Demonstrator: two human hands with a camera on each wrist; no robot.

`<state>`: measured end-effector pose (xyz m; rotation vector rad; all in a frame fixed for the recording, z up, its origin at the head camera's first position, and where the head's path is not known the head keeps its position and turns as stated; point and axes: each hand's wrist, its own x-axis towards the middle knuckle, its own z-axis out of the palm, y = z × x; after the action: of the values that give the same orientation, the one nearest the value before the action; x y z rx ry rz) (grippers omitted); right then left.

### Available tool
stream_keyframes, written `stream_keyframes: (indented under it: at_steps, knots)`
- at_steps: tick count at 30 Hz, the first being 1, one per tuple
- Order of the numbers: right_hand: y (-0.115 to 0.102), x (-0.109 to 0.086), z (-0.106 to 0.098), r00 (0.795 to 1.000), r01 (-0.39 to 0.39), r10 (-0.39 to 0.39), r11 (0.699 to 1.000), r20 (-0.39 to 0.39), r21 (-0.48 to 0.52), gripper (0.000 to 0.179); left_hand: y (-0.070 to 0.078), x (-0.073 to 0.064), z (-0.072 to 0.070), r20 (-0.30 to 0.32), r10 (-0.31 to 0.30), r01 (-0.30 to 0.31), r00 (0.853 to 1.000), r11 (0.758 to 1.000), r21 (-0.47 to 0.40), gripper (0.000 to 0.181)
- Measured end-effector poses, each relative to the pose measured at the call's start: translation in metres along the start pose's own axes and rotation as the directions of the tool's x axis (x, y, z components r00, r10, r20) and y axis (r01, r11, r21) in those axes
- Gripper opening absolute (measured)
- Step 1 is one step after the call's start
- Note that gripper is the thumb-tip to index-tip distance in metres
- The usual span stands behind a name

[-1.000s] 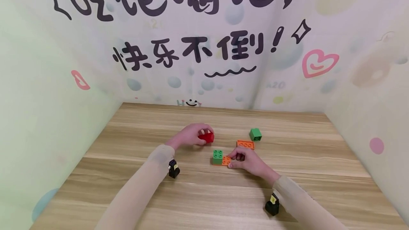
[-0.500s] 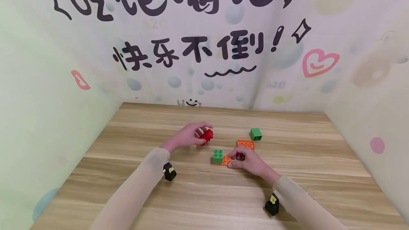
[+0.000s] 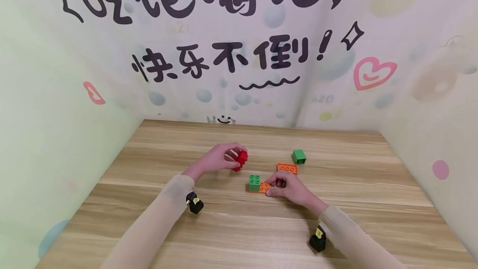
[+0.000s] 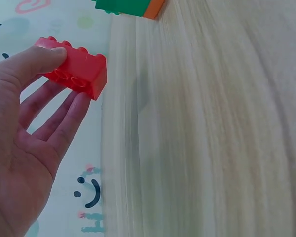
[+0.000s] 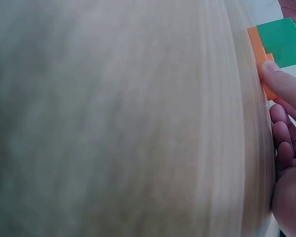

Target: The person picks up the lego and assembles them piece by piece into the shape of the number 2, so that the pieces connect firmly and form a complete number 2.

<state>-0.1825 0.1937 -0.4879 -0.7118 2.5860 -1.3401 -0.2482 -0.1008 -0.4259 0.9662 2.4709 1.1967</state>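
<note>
Thumb and fingers of my left hand point(image 3: 218, 160) pinch a red toy building brick point(image 4: 81, 68), held tilted on its side. Studs show along two sides of it in the left wrist view. Nearer to me, my right hand point(image 3: 293, 188) pinches the right end of a flat orange brick point(image 3: 264, 187) lying on the table. On that orange brick's left half stands a green brick point(image 3: 254, 182), its studs facing up. The two look joined in the right wrist view, where my thumb presses the orange edge. The red brick is apart from them, behind and to the left.
Behind my right hand an orange brick point(image 3: 287, 168) lies with its hollow side showing. Next to it a loose green brick point(image 3: 299, 157) rests tipped over. The wooden table point(image 3: 179, 136) ends at a printed wall cloth point(image 3: 224, 99) at the back.
My left hand has shifted slightly to the left and turned the red brick from lying lengthwise to a tilted pose with its studs showing. The right hand stays in place.
</note>
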Motion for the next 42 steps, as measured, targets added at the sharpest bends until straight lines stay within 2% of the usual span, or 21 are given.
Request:
stream_keyframes:
  at_steps: [12,20,30,37,42]
  knots:
    - [0.000,0.001,0.001,1.000,-0.001,0.001,1.000,-0.002,-0.010,0.025,0.005,-0.005,0.004,-0.003,0.020,-0.020,1.000,0.995,-0.098,0.037]
    - [0.001,0.001,0.000,1.000,-0.009,0.009,1.000,0.000,-0.004,0.024,0.007,-0.008,0.003,-0.072,0.051,-0.055,0.996,0.997,-0.060,0.037]
    - [0.003,0.002,0.001,1.000,-0.022,0.022,1.000,-0.002,0.001,0.024,0.007,-0.007,0.003,-0.119,0.024,-0.048,0.993,0.978,-0.203,0.040]
    - [0.000,0.002,0.000,1.000,-0.022,0.022,1.000,0.004,0.000,0.024,0.010,-0.007,0.006,-0.119,0.004,-0.041,0.993,0.948,-0.314,0.043]
    - [0.001,0.002,0.001,1.000,-0.029,0.029,1.000,0.006,-0.005,0.024,0.012,-0.007,0.009,-0.118,0.042,-0.077,0.992,0.947,-0.311,0.047]
